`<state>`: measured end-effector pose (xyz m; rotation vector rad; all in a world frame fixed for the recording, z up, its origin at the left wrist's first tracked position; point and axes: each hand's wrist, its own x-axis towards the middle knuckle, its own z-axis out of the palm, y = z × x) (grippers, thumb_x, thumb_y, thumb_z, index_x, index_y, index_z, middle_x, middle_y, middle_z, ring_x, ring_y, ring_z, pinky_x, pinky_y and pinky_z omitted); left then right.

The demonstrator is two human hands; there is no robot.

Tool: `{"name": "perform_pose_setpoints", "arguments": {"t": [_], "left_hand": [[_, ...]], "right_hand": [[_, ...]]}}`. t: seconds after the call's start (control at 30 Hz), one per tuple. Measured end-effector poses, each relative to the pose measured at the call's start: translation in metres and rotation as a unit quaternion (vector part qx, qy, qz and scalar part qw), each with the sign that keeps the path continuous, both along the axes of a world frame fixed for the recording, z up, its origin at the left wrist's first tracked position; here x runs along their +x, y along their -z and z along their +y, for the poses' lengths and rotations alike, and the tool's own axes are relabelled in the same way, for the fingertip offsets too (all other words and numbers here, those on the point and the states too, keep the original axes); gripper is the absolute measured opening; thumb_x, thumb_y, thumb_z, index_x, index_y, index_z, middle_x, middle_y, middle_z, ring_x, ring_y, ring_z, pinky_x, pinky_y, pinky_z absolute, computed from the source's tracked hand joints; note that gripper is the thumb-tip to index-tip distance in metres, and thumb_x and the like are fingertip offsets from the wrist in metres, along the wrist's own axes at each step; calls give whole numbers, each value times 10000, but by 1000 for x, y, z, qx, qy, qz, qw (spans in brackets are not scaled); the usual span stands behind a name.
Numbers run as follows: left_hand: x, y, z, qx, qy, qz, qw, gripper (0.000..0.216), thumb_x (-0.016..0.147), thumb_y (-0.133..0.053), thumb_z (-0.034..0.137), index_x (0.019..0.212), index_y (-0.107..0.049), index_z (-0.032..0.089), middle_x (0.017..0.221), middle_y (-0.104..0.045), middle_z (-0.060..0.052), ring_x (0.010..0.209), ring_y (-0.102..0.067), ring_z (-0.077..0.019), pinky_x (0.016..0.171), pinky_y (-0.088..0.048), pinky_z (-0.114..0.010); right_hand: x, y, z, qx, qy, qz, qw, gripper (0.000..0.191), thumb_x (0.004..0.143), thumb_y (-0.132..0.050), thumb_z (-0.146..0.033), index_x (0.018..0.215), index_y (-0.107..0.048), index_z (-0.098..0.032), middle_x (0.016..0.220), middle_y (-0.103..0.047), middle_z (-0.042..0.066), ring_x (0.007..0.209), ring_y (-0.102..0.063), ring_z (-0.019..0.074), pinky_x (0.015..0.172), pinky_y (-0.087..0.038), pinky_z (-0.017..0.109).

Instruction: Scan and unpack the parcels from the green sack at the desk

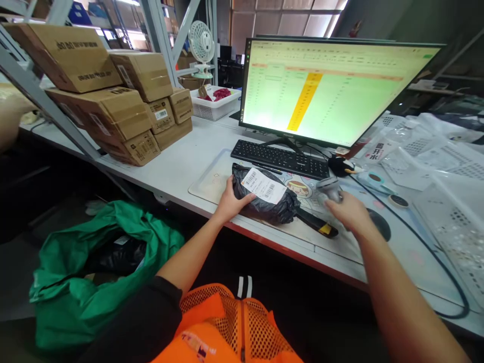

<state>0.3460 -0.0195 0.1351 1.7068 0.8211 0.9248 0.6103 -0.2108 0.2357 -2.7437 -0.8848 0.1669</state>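
A black plastic parcel (272, 204) with a white barcode label (262, 185) lies on the desk mat (206, 184) near the table's front edge. My left hand (230, 201) grips the parcel's left end, fingers curled around it. My right hand (350, 212) is to the right of the parcel, wrapped round a grey handheld barcode scanner (329, 187) whose head points toward the label. A black utility knife with a yellow tip (317, 225) lies on the mat just below the parcel, between my hands.
A keyboard (280, 157) and a monitor (333, 88) showing a spreadsheet stand behind the parcel. Stacked cardboard boxes (124, 101) fill the left of the table. A green sack (94, 272) with dark parcels sits on the floor at left. Plastic bags (434, 151) and a cable (427, 247) lie right.
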Motion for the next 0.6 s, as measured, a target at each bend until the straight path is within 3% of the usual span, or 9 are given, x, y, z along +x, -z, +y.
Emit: {"name": "perform_pose_setpoints", "arguments": {"t": [0.1,0.2,0.27,0.4,0.6], "left_hand": [[0,0,-1,1,2,3,1000,992,753,-886,509,1547,-366,220,1513,-566,-179,1411,-554,-355,1189,-445,-470],[-1,0,-1,1,2,2,1000,997,754,-887,508,1549,-362,217,1516,-564,-184,1415,-549,-357,1190,-443,-478],[-2,-1,-1,0,1,0,1000,1000,751,-891,503,1550,-358,226,1512,-570,-179,1413,-553,-352,1194,-439,-480],[-2,-1,-2,-8,4,-7,1000,1003,732,-906,506,1539,-376,236,1502,-581,-173,1410,-558,-353,1189,-448,-478],[0,0,-4,-9,-5,-8,1000,967,744,-893,474,1529,-385,229,1483,-598,-179,1393,-575,-360,1183,-453,-503]], "right_hand": [[-14,-43,-20,82,-51,91,991,221,910,-619,-428,868,-629,-212,643,-663,46,528,-621,206,538,-508,328],[-36,-78,-28,70,-164,115,977,332,854,-688,-529,731,-594,-235,551,-613,24,440,-557,176,430,-432,293],[-50,-90,-22,49,-240,123,962,346,857,-668,-550,737,-608,-232,556,-622,26,446,-553,161,424,-416,273],[-64,-90,-2,33,-293,132,946,367,867,-621,-580,853,-642,-214,584,-644,7,477,-568,148,461,-430,256],[-32,-53,7,61,-230,88,967,362,907,-571,-542,997,-633,-197,629,-655,4,548,-615,179,527,-454,274]]}}
